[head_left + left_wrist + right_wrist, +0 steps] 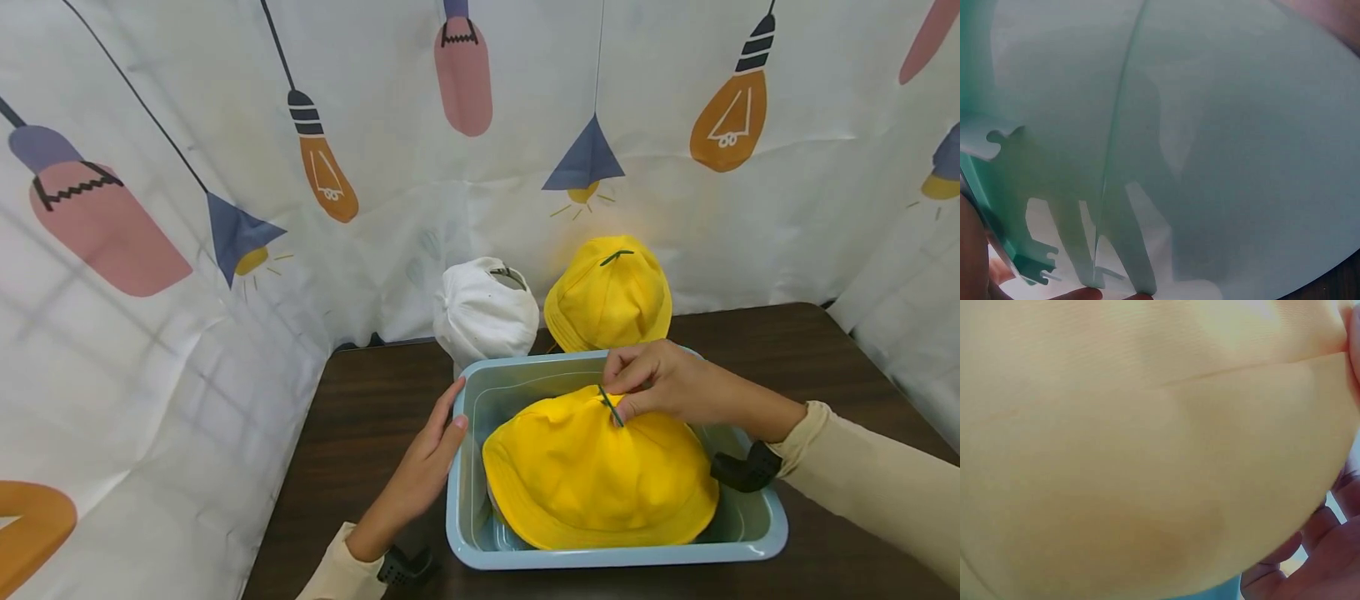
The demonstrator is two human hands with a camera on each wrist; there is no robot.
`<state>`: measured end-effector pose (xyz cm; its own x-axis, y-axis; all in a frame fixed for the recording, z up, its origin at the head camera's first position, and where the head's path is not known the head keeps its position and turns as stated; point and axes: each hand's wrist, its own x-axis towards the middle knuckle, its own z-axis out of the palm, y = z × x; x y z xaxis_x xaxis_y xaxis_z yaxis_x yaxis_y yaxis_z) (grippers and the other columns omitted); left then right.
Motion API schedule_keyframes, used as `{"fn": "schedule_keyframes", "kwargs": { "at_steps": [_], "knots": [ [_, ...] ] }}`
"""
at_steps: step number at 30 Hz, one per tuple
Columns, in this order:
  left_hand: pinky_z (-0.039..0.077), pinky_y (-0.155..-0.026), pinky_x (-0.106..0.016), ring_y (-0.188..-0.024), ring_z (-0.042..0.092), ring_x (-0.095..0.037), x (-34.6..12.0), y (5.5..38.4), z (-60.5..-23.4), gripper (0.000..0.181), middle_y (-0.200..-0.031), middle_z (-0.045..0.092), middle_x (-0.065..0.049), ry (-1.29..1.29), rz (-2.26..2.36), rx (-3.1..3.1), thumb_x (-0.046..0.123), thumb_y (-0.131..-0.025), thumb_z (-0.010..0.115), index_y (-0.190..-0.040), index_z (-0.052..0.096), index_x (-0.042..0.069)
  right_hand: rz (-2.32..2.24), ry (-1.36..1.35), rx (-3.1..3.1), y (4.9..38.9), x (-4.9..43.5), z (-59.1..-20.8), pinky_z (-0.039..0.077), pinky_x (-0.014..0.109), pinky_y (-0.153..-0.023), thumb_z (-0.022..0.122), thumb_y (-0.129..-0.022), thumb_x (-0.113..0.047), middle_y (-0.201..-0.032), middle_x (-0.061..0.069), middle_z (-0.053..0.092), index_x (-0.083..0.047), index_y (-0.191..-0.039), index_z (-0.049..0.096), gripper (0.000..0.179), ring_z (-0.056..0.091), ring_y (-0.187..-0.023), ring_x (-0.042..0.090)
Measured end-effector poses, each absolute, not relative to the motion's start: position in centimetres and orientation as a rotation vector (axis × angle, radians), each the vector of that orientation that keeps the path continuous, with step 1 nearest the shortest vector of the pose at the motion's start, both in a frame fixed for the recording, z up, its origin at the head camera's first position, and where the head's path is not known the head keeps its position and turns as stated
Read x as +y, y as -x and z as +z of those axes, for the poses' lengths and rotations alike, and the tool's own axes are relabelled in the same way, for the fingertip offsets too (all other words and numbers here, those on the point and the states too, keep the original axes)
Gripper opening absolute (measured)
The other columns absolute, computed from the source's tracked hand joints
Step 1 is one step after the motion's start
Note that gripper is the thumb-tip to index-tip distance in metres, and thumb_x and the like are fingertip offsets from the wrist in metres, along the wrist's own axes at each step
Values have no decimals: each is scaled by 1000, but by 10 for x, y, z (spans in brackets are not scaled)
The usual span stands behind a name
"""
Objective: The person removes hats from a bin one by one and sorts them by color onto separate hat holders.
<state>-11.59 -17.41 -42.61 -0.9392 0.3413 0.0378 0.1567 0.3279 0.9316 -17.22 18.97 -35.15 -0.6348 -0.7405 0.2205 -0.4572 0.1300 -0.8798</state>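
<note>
A yellow bucket hat with a dark green tab on its crown sits in a light blue plastic tub. My right hand pinches the crown of this hat beside the green tab, thumb and fingertips together. In the right wrist view the yellow cloth fills most of the picture, with fingers at the right edge. Against the tub's left side, near the back corner, rests my left hand, its fingers extended along the wall. Fingertips touch the pale tub wall in the left wrist view.
Behind the tub stand a white cap and a second yellow hat with a green tab, side by side. The dark wooden table ends at a white curtain printed with lamps. Dark wrist cameras sit on both wrists.
</note>
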Motion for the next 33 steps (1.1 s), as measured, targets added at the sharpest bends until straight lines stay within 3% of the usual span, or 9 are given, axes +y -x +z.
{"fn": "schedule_keyframes", "kwargs": {
  "at_steps": [8,15,25,33],
  "knots": [
    [46,-108,-60,-152,33,-34,-174,117,-425,55,-171,20,1,-450,1684,2402,36,-112,37,-163,16,37,-1621,1141,2205,175,198,-333,48,27,-60,75,-89,-2,-86,0,58,-5,-87,82,8,53,-74,18],
    [43,-109,-63,-152,32,-37,-174,117,-427,56,-171,19,-2,-441,1665,2420,36,-112,36,-164,14,35,-1692,1071,2262,172,203,-316,44,29,-58,74,-89,3,-83,0,51,-4,-87,81,10,47,-74,19],
    [30,-118,-65,-155,26,-33,-174,118,-426,56,-171,19,-2,-443,1644,2449,36,-112,36,-164,14,33,-1924,1050,2050,172,213,-296,53,22,-69,67,-93,5,-89,4,58,6,-99,79,14,52,-82,17],
    [33,-115,-67,-154,28,-37,-174,118,-428,56,-172,16,-3,-451,1638,2455,36,-113,35,-164,13,34,-2009,947,2116,172,222,-277,58,20,-72,65,-93,9,-90,6,59,8,-107,77,19,58,-83,17]
  ]
}}
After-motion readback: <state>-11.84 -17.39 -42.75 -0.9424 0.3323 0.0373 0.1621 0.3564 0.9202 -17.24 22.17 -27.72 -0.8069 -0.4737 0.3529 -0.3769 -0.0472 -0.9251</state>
